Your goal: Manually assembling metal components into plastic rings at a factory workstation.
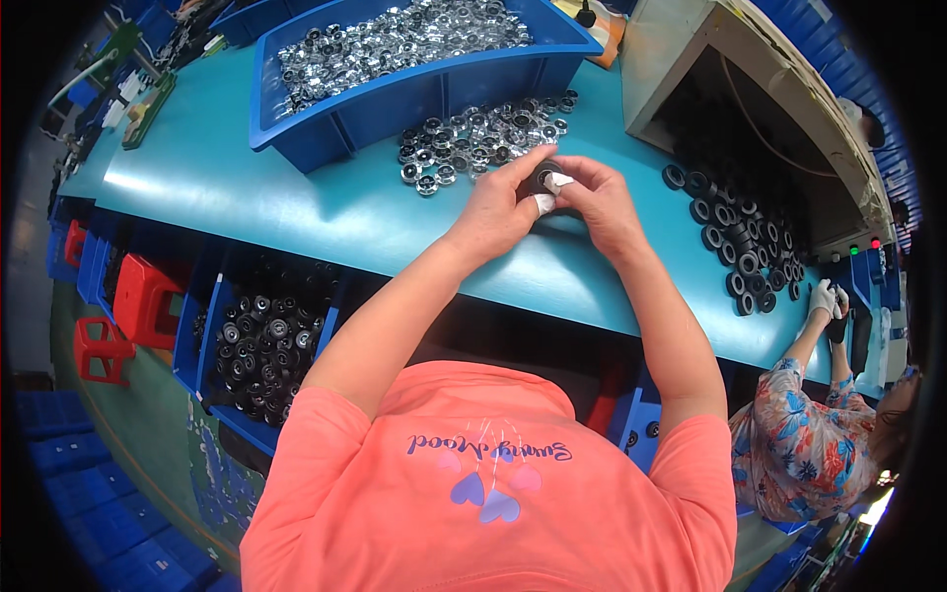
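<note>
Both my hands meet over the teal worktop, closed round a small black ring-shaped wheel (544,175). My left hand (493,211) grips it from the left, and my right hand (604,204) from the right. White wraps cover both thumb tips, which press near its middle. Whether a clear hub sits inside the ring is hidden by the thumbs. Just beyond my fingers lies a loose pile of clear hubs with black centres (464,143). Off to the right, black rings (740,237) are spread over the worktop.
A blue bin (395,97) full of clear hubs stands at the back. A beige open-fronted machine (681,59) is at the right, behind the rings. Under the table edge, a blue drawer holds finished-looking black wheels (266,340). Red stools (146,301) stand left; a gloved co-worker (814,434) works at right.
</note>
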The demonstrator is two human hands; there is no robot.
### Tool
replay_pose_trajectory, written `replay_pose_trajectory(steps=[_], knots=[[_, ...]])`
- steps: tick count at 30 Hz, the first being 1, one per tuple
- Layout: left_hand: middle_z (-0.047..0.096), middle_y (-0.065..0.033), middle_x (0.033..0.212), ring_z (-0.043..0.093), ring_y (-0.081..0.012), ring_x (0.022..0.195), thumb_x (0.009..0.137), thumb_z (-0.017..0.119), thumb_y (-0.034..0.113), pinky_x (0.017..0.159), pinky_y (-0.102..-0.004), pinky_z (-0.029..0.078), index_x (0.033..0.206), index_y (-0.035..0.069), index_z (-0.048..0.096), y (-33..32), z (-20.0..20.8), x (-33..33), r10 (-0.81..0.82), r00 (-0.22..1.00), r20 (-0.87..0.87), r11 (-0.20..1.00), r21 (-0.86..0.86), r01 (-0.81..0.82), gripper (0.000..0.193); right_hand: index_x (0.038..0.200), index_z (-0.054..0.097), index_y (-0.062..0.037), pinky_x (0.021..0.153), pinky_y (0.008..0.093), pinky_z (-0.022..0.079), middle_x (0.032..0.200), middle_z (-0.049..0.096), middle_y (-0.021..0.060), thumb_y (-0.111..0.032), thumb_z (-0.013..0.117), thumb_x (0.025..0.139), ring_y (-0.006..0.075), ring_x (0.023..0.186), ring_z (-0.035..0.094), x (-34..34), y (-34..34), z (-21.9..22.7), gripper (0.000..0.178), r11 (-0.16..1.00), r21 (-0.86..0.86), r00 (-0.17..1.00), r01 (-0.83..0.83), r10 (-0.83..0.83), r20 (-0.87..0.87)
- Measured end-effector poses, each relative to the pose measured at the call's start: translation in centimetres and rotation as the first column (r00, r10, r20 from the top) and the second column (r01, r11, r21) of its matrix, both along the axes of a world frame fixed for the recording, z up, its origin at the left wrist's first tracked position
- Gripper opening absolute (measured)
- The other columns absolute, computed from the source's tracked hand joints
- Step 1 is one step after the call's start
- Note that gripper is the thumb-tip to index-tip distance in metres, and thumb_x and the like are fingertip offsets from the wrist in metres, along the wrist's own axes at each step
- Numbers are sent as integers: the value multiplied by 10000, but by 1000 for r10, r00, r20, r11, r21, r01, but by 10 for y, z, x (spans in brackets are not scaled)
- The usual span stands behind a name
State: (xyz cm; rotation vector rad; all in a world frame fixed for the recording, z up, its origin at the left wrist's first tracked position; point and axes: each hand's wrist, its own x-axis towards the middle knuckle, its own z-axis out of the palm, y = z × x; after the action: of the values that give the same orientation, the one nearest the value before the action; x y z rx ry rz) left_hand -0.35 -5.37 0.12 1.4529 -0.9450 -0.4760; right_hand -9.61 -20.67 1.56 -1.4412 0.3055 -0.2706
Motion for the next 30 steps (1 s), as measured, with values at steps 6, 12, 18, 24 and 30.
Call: replay_pose_trajectory(steps=[6,12,18,24,30], knots=[[702,-122,1126,677,-187,979,856,661,-24,882,-334,538,1384,66,545,-2,-2,-5,100,933,345,993,27,-116,548,1121,666,33,798,271,557,1016,693,84,-55,635,869,132,899,661,0,-3,-5,269,1000,-3,999,4,-4,-43],[692,-49,1063,659,-123,897,872,674,-8,687,-282,548,1381,71,548,0,5,-2,-25,985,-173,999,19,28,530,1201,630,33,813,268,567,1062,680,90,-71,636,894,134,907,665,-1,-15,-9,324,963,260,997,-71,76,-8],[675,-20,1021,637,-87,866,879,674,4,576,-233,499,1357,69,531,0,3,3,-107,929,-353,990,-129,66,504,1269,590,26,829,284,573,1120,661,89,-88,643,924,150,927,663,-2,-12,0,367,939,329,995,-96,95,20],[679,-28,1032,644,-91,871,872,693,19,585,-228,498,1280,59,524,-2,6,3,-170,904,-393,980,-160,115,444,1262,593,8,801,274,545,1131,661,77,-97,650,930,150,933,656,-3,-13,-4,352,965,220,990,-140,128,68],[659,-54,1016,635,-121,877,802,765,102,731,-265,530,1244,31,525,47,26,5,110,991,-82,989,-93,-118,508,1105,712,-51,740,303,530,940,717,54,-179,682,898,133,848,653,-7,-28,7,246,926,-378,996,13,-47,-81]])
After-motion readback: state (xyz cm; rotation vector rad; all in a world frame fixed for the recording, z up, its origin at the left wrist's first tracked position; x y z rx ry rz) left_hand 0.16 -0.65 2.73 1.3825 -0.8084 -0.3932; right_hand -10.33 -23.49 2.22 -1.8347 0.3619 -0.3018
